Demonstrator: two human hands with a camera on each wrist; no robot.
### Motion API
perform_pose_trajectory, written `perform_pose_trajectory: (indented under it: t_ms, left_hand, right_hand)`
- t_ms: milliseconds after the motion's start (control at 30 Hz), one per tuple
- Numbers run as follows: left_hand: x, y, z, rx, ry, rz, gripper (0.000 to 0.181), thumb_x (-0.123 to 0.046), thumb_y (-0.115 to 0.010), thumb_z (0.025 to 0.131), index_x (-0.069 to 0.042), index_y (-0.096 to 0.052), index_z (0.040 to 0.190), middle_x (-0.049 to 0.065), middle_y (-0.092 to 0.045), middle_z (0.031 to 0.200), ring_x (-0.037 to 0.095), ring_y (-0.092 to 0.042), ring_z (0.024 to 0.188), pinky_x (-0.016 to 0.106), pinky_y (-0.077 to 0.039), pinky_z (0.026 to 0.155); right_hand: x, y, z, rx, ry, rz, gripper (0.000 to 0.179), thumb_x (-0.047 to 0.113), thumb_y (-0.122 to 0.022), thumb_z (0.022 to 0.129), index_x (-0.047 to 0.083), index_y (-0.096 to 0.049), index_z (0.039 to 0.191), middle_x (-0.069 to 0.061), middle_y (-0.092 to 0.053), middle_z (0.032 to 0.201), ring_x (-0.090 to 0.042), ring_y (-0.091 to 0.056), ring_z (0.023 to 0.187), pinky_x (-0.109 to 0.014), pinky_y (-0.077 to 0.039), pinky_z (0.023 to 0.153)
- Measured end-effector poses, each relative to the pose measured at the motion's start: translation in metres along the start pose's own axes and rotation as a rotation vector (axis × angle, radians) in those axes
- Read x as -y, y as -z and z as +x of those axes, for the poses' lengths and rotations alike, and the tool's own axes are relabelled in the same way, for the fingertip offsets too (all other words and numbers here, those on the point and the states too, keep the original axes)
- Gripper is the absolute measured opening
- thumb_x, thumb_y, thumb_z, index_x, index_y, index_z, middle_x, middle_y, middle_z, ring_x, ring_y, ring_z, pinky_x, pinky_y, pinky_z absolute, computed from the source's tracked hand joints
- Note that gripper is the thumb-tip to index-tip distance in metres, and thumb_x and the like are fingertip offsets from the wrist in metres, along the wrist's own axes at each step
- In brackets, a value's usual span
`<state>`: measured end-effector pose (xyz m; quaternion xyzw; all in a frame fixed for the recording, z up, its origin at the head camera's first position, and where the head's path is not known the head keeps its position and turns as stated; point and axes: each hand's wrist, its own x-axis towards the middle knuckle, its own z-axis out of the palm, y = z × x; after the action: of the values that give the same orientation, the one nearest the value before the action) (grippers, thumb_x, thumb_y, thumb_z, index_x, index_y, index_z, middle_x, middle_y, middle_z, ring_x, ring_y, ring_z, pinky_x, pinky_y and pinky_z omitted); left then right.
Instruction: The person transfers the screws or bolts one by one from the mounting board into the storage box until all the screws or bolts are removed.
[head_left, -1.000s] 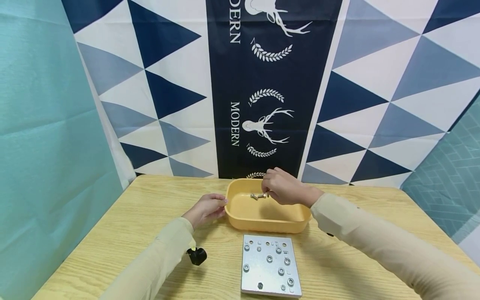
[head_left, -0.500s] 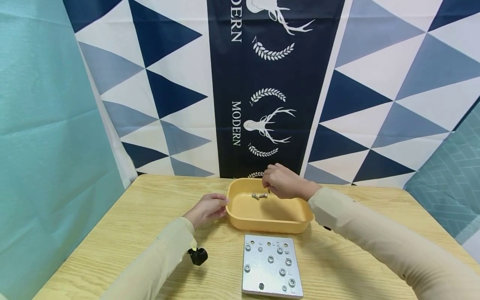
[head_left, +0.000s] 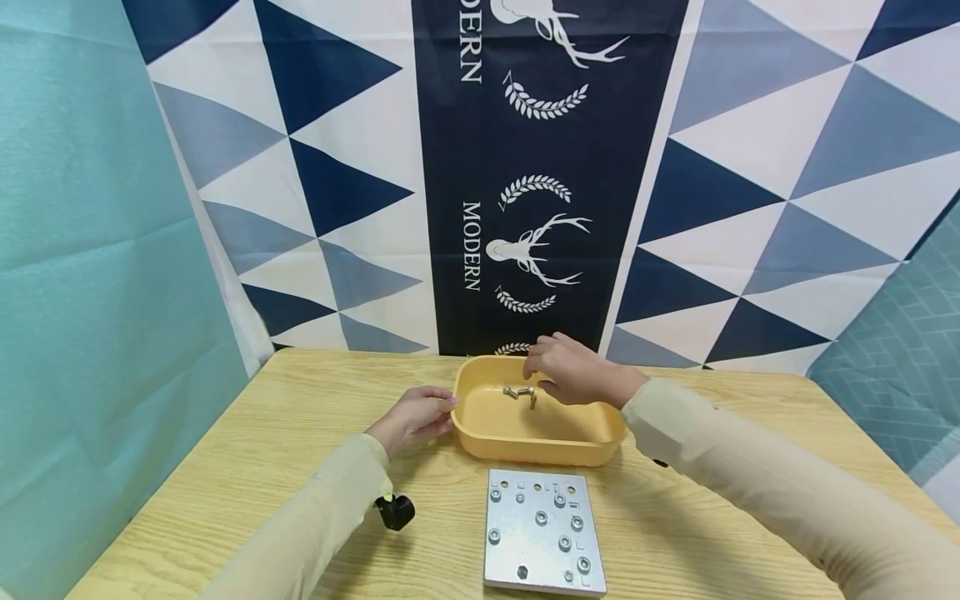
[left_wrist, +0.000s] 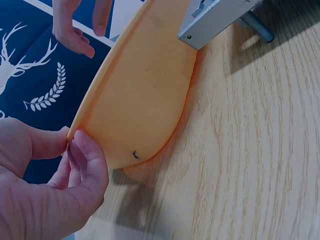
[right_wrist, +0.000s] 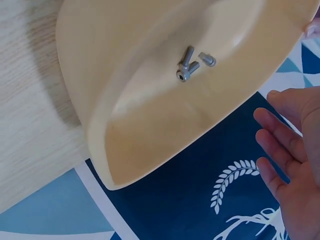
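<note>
Two hands, one tray and three bolts make up the work, with one metal plate near them on the single wooden counter (head_left: 300, 442). The left hand (head_left: 412, 417) pinches the tray's rim at its left end between thumb and fingers. The right hand (head_left: 568, 371) hangs above the tray near its far rim, fingers loosely apart and holding nothing.

The tray (head_left: 487, 423) stands on the counter just beyond the plate; it is yellow-orange, smooth and oblong, with rounded corners and one small dark mark (left_wrist: 135, 155) on its outer wall. Inside, on its floor, lie the three bolts (right_wrist: 194, 67), all silver-grey and short. Two appear to touch in a V, and the third lies just beside them; one head shows a dark socket.

The plate (head_left: 525, 533) is silver and nearly rectangular, and its top carries seven larger ringed fittings, two smaller ones, one black six-sided spot and three holes along the far edge. One threaded shank (left_wrist: 257, 26) sticks out beneath it. Two cream sleeves (head_left: 750, 475) cover the arms, with one black piece (head_left: 395, 512) by the left cuff. Behind the counter hangs a patterned cloth (head_left: 600, 150) showing two deer heads, the upper one cut off
</note>
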<state>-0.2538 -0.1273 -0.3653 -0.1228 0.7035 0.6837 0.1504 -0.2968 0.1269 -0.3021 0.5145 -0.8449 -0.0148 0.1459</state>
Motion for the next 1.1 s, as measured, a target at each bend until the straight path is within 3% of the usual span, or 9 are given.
perform_pose_trajectory:
  t_ms: [500,733,1100]
  left_hand:
    - [0.000,0.001,-0.001,-0.010,0.004,0.017,0.025,-0.008,-0.058,0.095,0.002,-0.056,0.118,0.005,-0.056,0.088,0.010,-0.053,0.068,0.015,-0.049,0.059]
    - [-0.002,0.000,-0.002,-0.010,0.010,0.022,0.026,-0.008,-0.057,0.095,0.002,-0.056,0.120,0.005,-0.056,0.090,0.010,-0.053,0.069,0.015,-0.048,0.059]
    - [-0.002,-0.001,-0.004,-0.007,0.012,0.019,0.028,-0.008,-0.057,0.096,0.003,-0.054,0.121,0.006,-0.056,0.089,0.010,-0.053,0.068,0.015,-0.049,0.058]
  right_hand:
    - [0.040,-0.001,-0.025,-0.087,0.115,-0.016,0.022,0.019,-0.080,0.076,0.015,-0.068,0.095,0.004,-0.069,0.093,-0.016,-0.060,0.094,-0.035,-0.049,0.083]
    - [0.055,0.001,-0.033,-0.122,0.129,0.009,0.021,0.020,-0.078,0.078,0.016,-0.068,0.096,0.006,-0.069,0.092,-0.014,-0.059,0.091,-0.032,-0.047,0.083]
    - [0.067,0.000,-0.042,-0.091,0.101,0.051,0.019,0.020,-0.078,0.080,0.017,-0.068,0.096,0.008,-0.068,0.093,-0.011,-0.058,0.094,-0.032,-0.047,0.083]
